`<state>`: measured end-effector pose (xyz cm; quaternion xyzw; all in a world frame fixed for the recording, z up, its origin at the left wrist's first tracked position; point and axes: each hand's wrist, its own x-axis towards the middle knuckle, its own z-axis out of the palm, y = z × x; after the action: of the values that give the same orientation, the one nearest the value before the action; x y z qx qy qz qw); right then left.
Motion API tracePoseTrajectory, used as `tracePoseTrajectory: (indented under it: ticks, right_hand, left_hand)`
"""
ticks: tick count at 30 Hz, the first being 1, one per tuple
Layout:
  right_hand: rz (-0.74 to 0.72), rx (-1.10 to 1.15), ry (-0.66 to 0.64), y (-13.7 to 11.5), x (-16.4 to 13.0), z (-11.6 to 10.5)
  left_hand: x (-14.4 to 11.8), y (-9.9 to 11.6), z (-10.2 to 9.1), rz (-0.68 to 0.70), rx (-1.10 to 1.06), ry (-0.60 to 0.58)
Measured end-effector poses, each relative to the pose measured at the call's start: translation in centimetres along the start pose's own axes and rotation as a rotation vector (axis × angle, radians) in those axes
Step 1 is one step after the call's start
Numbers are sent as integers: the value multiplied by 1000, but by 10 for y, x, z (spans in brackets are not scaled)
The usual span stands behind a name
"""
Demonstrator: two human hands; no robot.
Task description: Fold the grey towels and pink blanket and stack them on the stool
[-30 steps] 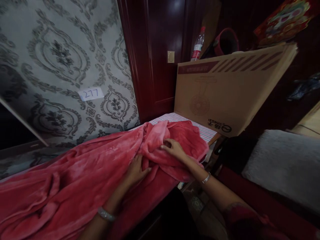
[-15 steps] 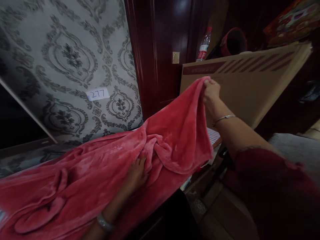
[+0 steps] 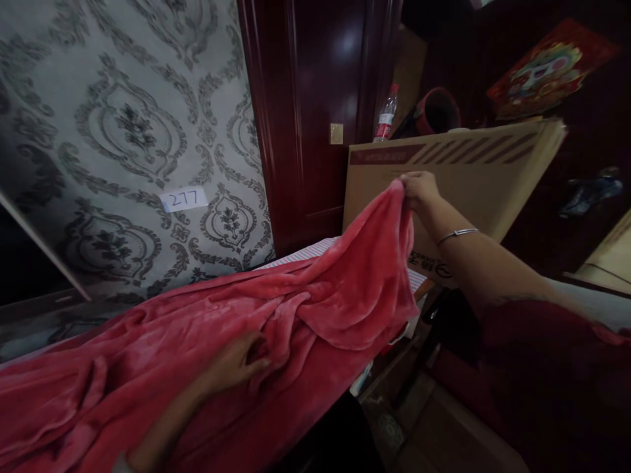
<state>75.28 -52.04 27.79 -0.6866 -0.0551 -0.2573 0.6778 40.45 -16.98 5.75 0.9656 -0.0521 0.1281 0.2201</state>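
Observation:
A pink-red plush blanket (image 3: 162,355) lies rumpled along a long surface beside the wall. My right hand (image 3: 419,189) grips its far right corner between thumb and fingers and holds it raised, so the fabric slopes up in a peak. Over the bunched folds in the middle, my left hand (image 3: 239,360) is open, thumb and fingers apart and curved. It is close to or resting on the plush; I cannot tell which. Striped cloth (image 3: 315,249) shows beneath the blanket along the wall side.
Behind my right hand stands a large flat cardboard box (image 3: 374,174). A plastic bottle (image 3: 386,118) and a round dark-red container (image 3: 440,112) show above its top edge. A dark screen (image 3: 29,256) is at the left, and a paper label (image 3: 185,198) is on the patterned wall.
My left hand has loosened from the folds and drawn back to the left. The raised corner is narrower, and more striped cloth shows by the wall. The view has shifted slightly.

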Motion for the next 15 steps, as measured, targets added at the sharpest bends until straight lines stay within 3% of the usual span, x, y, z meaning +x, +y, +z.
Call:
tracePoseTrajectory:
  ticks: [2, 4, 7, 10, 12, 15]
  right_hand:
    - [-17, 27, -43, -9, -12, 9]
    - [-61, 58, -147, -21, -30, 17]
    - [-247, 155, -491, -39, -75, 28]
    - [-458, 232, -792, -46, -135, 36]
    - [-550, 207, -829, -40, -174, 40]
    - [-583, 150, -737, -17, -225, 44]
  left_hand:
    - [27, 16, -19, 4, -47, 45]
    - [60, 39, -39, 49, -131, 200]
    - [112, 80, -60, 179, -309, 336]
    - [146, 108, -63, 310, -445, 316]
    - [153, 114, -54, 342, -520, 254]
    - [142, 104, -38, 218, -618, 218]
